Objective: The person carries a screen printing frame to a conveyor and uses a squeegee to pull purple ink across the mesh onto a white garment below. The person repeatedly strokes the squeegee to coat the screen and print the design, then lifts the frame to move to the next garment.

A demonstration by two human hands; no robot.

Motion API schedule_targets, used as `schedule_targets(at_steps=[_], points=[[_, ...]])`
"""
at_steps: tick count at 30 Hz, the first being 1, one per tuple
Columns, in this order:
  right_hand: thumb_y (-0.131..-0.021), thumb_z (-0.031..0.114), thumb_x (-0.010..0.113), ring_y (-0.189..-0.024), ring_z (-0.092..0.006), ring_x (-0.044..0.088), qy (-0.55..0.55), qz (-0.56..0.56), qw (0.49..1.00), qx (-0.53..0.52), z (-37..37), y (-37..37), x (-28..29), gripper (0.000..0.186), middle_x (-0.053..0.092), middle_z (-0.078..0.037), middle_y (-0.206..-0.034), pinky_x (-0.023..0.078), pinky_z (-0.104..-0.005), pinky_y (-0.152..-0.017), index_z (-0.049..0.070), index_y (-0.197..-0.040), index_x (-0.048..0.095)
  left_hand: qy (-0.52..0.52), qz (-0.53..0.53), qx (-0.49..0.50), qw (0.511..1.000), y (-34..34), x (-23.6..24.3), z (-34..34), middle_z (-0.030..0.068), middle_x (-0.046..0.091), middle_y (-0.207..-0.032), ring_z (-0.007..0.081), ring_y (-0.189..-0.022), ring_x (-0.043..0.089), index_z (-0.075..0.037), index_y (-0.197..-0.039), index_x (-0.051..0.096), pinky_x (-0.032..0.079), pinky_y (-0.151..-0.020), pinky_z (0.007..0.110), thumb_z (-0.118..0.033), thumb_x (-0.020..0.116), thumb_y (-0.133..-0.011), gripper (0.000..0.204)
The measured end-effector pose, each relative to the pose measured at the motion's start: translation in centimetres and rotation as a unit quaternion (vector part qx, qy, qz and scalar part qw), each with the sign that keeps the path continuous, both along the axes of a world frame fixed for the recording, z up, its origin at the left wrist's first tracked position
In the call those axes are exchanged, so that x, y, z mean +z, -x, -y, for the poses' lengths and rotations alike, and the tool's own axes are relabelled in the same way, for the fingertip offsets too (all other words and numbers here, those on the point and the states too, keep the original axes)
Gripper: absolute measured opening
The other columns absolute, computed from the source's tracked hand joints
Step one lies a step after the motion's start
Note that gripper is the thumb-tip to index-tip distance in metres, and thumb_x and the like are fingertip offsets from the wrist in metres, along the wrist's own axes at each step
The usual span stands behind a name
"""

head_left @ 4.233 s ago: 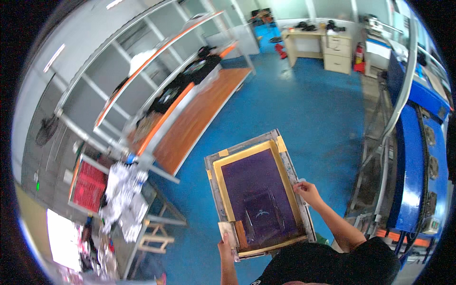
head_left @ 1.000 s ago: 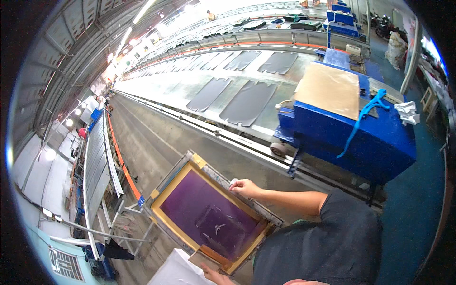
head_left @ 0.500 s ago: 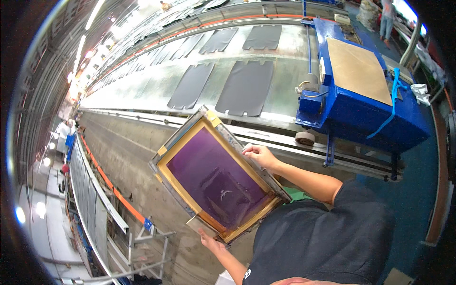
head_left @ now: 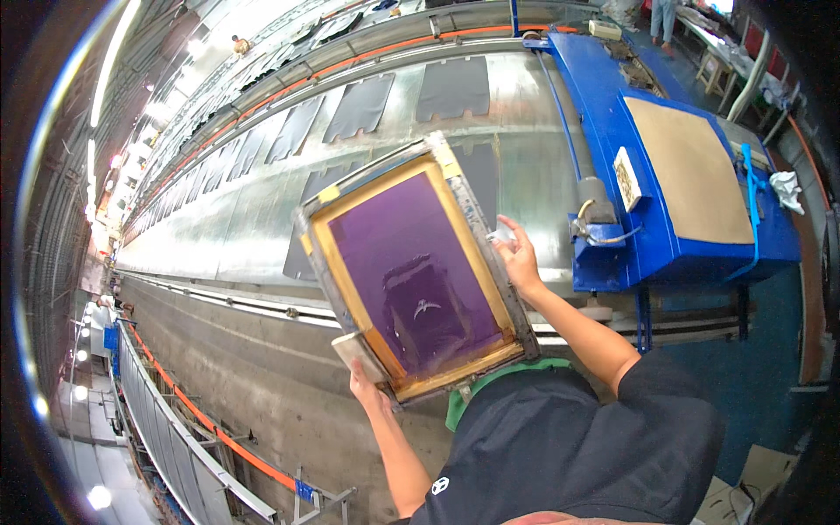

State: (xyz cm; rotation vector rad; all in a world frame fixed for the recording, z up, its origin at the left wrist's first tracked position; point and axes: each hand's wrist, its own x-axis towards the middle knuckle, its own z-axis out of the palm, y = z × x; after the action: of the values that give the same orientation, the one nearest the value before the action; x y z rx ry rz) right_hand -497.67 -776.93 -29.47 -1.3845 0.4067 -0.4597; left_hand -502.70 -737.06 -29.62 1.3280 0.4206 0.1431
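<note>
A screen-printing frame (head_left: 451, 188) with a purple mesh (head_left: 398, 232) is tilted up in front of my body. A small pale bird-like mark lies low on the mesh, inside a darker rectangle. My left hand (head_left: 369, 389) is closed around the frame's lower left side, by a pale flat block (head_left: 357, 352). At the right side of the frame, my right hand (head_left: 520, 262) pinches a small white piece (head_left: 500, 235), its kind unclear. Whether this hand also bears the frame's weight cannot be told. The frame's lower edge is close to my shirt and a green cloth (head_left: 457, 404).
Behind the frame runs a long printing table (head_left: 219, 241) with rows of dark fabric panels (head_left: 452, 87). A blue machine (head_left: 604, 114) with a brown board on top stands at the right. A metal rack (head_left: 179, 429) lines the left aisle. Someone's legs (head_left: 662, 19) show far back.
The frame has risen and turned more upright, now covering part of the near fabric panels. Both hands moved up with it, the right one also rightward. The view has shifted.
</note>
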Motion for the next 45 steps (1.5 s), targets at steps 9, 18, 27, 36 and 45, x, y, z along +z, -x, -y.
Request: schedule_targets(at_steps=[9, 18, 27, 36, 45], points=[[-0.089, 0.016, 0.066, -0.107, -0.0332, 0.068, 0.233, -0.092, 0.932, -0.262, 9.9, -9.9, -6.8, 0.032, 0.072, -0.016, -0.113, 0.05, -0.0403, -0.093, 0.014, -0.121, 0.069, 0.07, -0.058, -0.203, 0.975, -24.1, -3.2, 8.7, 0.0129, 0.068, -0.123, 0.0231, -0.109, 0.066, 0.007, -0.13, 0.06, 0.052, -0.093, 0.036, -0.049, 0.07, -0.096, 0.066], [-0.089, 0.019, 0.067, -0.082, -0.0301, 0.068, 0.218, -0.206, 0.908, -0.293, 10.3, -9.0, -11.8, 0.029, 0.072, -0.012, -0.089, 0.052, -0.0413, -0.078, 0.022, -0.118, 0.071, 0.095, -0.169, -0.28, 0.94, -27.7, -7.5, 8.0, 0.013, 0.066, -0.13, 0.0249, -0.116, 0.064, 0.005, -0.136, 0.057, 0.049, -0.1, 0.039, -0.056, 0.065, -0.096, 0.073], [-0.09, 0.022, 0.068, -0.077, -0.0273, 0.065, 0.218, -0.255, 0.899, -0.28, 7.7, -9.2, -10.8, 0.03, 0.069, -0.012, -0.084, 0.05, -0.0411, -0.075, 0.021, -0.12, 0.071, 0.045, -0.19, -0.329, 0.924, -28.9, -7.6, 7.5, 0.0123, 0.068, -0.126, 0.0232, -0.113, 0.065, 0.005, -0.133, 0.057, 0.05, -0.099, 0.038, -0.052, 0.066, -0.097, 0.068], [-0.089, 0.022, 0.067, -0.076, -0.0311, 0.067, 0.252, -0.225, 0.902, -0.269, 8.4, -9.1, -12.2, 0.035, 0.071, -0.014, -0.083, 0.051, -0.0425, -0.073, 0.022, -0.124, 0.067, -0.049, -0.113, -0.348, 0.929, -26.7, -4.5, 8.3, 0.0072, 0.071, -0.108, 0.014, -0.099, 0.065, 0.0, -0.117, 0.063, 0.05, -0.09, 0.029, -0.029, 0.075, -0.095, 0.038], [-0.086, 0.028, 0.067, -0.089, -0.0342, 0.072, 0.232, -0.311, 0.879, -0.275, 7.6, -10.3, -13.8, 0.037, 0.075, -0.013, -0.089, 0.054, -0.0464, -0.08, 0.027, -0.122, 0.067, -0.369, 0.008, -0.608, 0.703, -29.3, -5.5, 12.2, 0.0155, 0.075, -0.095, 0.0211, -0.089, 0.071, 0.002, -0.114, 0.07, 0.053, -0.082, 0.035, -0.016, 0.081, -0.078, 0.042]])
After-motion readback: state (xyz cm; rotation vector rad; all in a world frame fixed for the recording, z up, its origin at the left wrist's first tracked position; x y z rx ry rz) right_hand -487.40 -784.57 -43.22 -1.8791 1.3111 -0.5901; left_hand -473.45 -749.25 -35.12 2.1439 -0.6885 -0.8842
